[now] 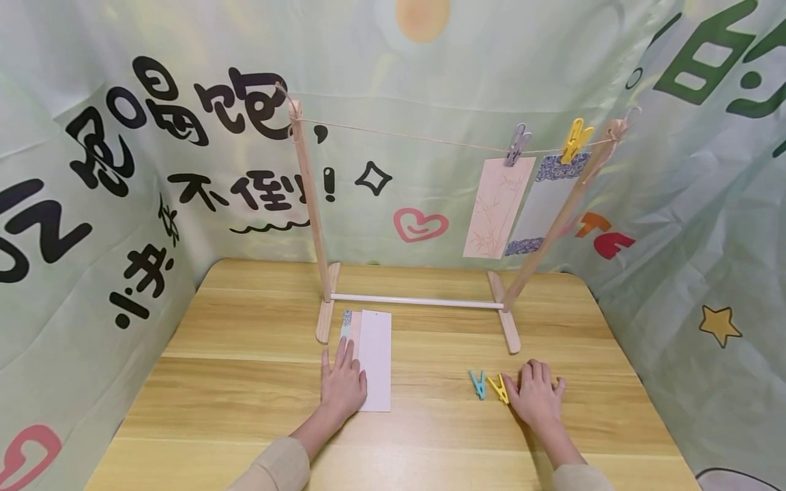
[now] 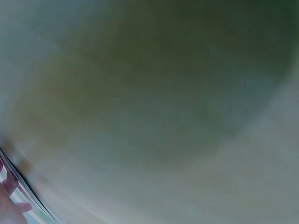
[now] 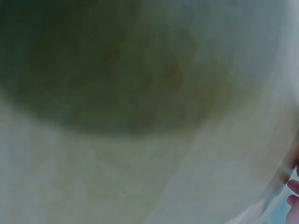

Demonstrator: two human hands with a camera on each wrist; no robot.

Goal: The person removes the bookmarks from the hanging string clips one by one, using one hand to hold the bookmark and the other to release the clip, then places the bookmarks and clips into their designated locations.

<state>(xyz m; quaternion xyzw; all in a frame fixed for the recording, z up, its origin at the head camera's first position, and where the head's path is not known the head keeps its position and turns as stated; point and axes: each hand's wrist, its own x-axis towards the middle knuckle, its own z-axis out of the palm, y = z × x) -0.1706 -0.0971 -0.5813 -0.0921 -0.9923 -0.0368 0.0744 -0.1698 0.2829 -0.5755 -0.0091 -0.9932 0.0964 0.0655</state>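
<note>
In the head view my left hand (image 1: pixel 344 387) rests on a small group of paper strips lying on the table. The top one is a pale lilac strip (image 1: pixel 376 361). A pink strip (image 1: pixel 355 329) and a strip with a blue patterned end (image 1: pixel 346 320) show partly from under it and my fingers. My right hand (image 1: pixel 539 395) lies on the tabletop, fingers loosely bent. Its thumb is beside a yellow clothespin (image 1: pixel 499 389), and whether they touch I cannot tell. Left of that lies a blue clothespin (image 1: pixel 477 385). Both wrist views are mostly blurred, with only some fingertips at a lower corner.
A wooden stand with a left post (image 1: pixel 312 204), a right post (image 1: pixel 561 211) and a white crossbar (image 1: pixel 417 301) stands at the table's back. From its string (image 1: pixel 399 134) hang a pink card (image 1: pixel 499 208) by a purple clothespin (image 1: pixel 518 144) and a blue-patterned card (image 1: pixel 546 201) by another yellow clothespin (image 1: pixel 576 141).
</note>
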